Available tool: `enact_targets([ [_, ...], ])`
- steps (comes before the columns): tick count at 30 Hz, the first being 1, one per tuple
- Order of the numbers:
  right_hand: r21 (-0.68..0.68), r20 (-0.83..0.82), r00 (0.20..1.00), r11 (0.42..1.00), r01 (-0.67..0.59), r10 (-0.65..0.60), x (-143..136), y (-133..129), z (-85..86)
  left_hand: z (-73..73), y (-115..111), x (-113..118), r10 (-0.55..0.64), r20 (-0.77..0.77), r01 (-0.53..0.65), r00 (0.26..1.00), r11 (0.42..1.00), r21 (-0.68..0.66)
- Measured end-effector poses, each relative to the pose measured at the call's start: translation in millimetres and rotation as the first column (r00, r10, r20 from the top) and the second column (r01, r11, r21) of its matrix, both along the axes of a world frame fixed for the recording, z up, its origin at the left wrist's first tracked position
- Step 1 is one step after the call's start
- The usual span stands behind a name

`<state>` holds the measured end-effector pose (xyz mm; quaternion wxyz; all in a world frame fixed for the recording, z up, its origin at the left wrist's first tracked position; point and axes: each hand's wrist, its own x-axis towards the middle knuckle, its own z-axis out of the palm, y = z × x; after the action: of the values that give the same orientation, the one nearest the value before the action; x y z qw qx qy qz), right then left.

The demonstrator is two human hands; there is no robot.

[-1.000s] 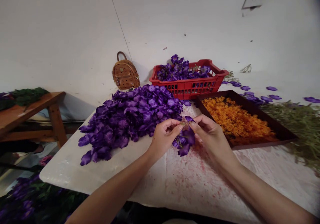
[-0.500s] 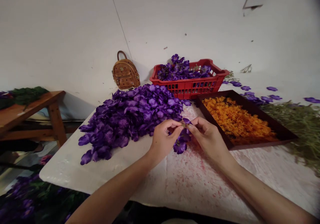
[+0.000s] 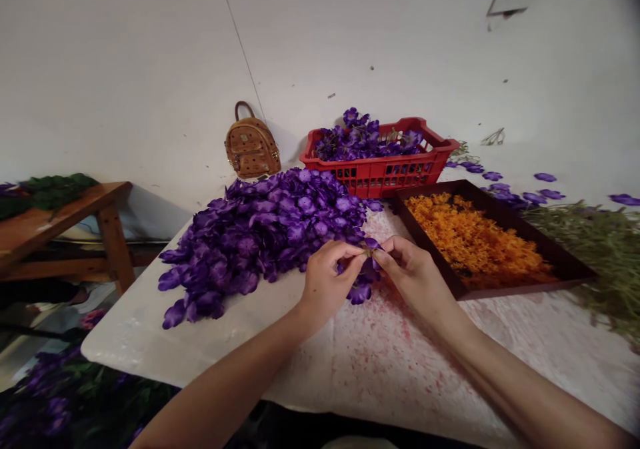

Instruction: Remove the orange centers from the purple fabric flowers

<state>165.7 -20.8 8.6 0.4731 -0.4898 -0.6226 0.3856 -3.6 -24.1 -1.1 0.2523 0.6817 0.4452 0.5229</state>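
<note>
Between my two hands is a purple artificial flower [image 3: 361, 292] with a greenish stem part at the fingertips; more purple petals hang below it. My left hand [image 3: 330, 275] pinches it from the left with thumb and forefinger. From the right, my right hand [image 3: 417, 272] pinches the same flower, its thumb almost touching the left fingertips. A large heap of loose purple petals [image 3: 265, 229] lies left of my hands. Close by on the right, a dark red tray [image 3: 530, 291] holds orange flower centres [image 3: 475, 239].
Behind the heap stands a red plastic crate [image 3: 390, 185] of purple flowers, beside a small brown backpack [image 3: 253, 145]. Green stems [image 3: 595, 255] and scattered purple petals [image 3: 543, 177] lie on the white table [image 3: 360, 375] at right. A wooden bench [image 3: 113, 235] stands left.
Both hands stay almost in place, still pinching the flower. The petals hanging below have shifted slightly upward and the view has moved a touch.
</note>
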Motion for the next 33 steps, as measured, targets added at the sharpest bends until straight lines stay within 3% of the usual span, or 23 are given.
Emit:
enact_targets([
  [7,-0.047,-0.061,0.996,0.997,-0.066,0.063,2,0,-2.5,2.4,-2,-2,0.039,-0.212,-0.001,0.977,0.985,0.174],
  [13,-0.098,-0.125,0.985,0.986,-0.131,0.118,5,4,-7.7,-4.0,2,-4,0.010,-0.280,0.068,0.960,0.962,0.266],
  [16,-0.172,-0.205,0.966,0.965,-0.196,0.160,6,5,-8.8,-5.1,3,-5,-0.022,-0.229,0.073,0.973,0.974,0.216],
  [19,-0.168,-0.233,0.959,0.964,-0.205,0.164,4,4,-9.0,-2.3,3,-6,-0.050,-0.073,0.051,0.996,0.999,0.014],
  [23,-0.060,-0.022,0.974,0.972,-0.226,0.225,-3,1,-12.5,2.0,2,-6,0.007,0.287,0.079,0.958,0.955,-0.287],
  [26,-0.055,0.234,0.921,0.950,-0.307,0.311,-2,-3,-13.3,2.0,5,-8,0.036,0.459,0.155,0.888,0.915,-0.372],
  [28,-0.024,0.448,0.863,0.968,-0.250,0.234,6,-4,-9.6,0.8,7,-12,0.040,0.474,0.168,0.880,0.906,-0.388],
  [29,0.017,0.569,0.813,0.986,-0.166,0.127,12,-3,-6.9,0.1,8,-14,0.041,0.462,0.164,0.886,0.903,-0.397],
  [31,0.091,0.779,0.624,0.996,-0.003,-0.069,26,-1,-2.3,-1.5,10,-17,0.045,0.414,0.152,0.909,0.889,-0.432],
  [33,0.077,0.875,0.478,0.997,0.020,-0.077,36,1,-2.0,-2.9,11,-20,0.044,0.322,0.115,0.946,0.882,-0.457],
])
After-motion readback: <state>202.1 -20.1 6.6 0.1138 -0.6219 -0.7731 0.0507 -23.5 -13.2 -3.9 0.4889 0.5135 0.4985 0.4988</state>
